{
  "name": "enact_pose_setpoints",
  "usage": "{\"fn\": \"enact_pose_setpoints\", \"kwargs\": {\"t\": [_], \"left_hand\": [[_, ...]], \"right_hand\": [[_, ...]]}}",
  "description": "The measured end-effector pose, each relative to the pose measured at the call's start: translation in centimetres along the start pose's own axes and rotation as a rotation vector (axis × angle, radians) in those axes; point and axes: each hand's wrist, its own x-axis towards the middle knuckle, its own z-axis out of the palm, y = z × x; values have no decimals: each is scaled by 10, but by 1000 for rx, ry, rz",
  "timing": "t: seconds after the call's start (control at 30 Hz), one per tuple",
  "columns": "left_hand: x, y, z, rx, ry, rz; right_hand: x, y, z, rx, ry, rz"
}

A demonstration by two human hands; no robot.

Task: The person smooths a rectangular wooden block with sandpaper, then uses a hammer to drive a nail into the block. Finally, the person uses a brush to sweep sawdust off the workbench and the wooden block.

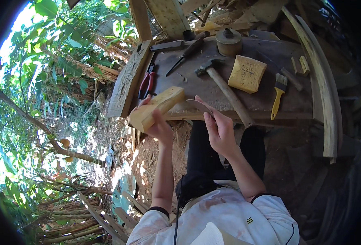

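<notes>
My left hand (158, 124) grips a pale rectangular wooden block (158, 107), holding it up at a slant just in front of the workbench's near edge. My right hand (218, 128) pinches a thin, curved sheet that looks like sandpaper (201, 105), held a little to the right of the block and apart from it. Both forearms rise from the lower edge of the picture.
The dark wooden workbench (213, 92) carries a hammer (225, 87), a yellow sponge (247, 73), a yellow-handled brush (278, 94), red-handled pliers (147, 81), a chisel (186, 53) and a round tin (228, 41). A curved plank (325, 90) lies on the right. Leafy plants and branches fill the left.
</notes>
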Motion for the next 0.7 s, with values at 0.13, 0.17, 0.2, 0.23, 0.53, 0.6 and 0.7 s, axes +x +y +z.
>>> {"fn": "enact_pose_setpoints", "kwargs": {"t": [0.13, 0.17, 0.2, 0.23, 0.53, 0.6, 0.7], "left_hand": [[20, 0, 6, -127, -93, -12], [26, 15, 10, -42, -153, 102], [28, 32, 15, 78, -315, 97], [38, 67, 24, 199, -478, 93], [15, 114, 16, 359, -786, -275], [13, 115, 12, 378, -881, -283], [4, 119, 10, 384, -987, -214]], "right_hand": [[-5, -7, 0, 13, 2, -82], [-7, -6, -4, 13, 25, -109], [-8, -7, -8, 28, 55, -149], [-10, -9, -12, 42, 85, -188], [-15, -18, -20, -64, 197, -196], [-16, -17, -22, -14, 175, -134], [-15, -14, -16, -81, 8, -240]]}}
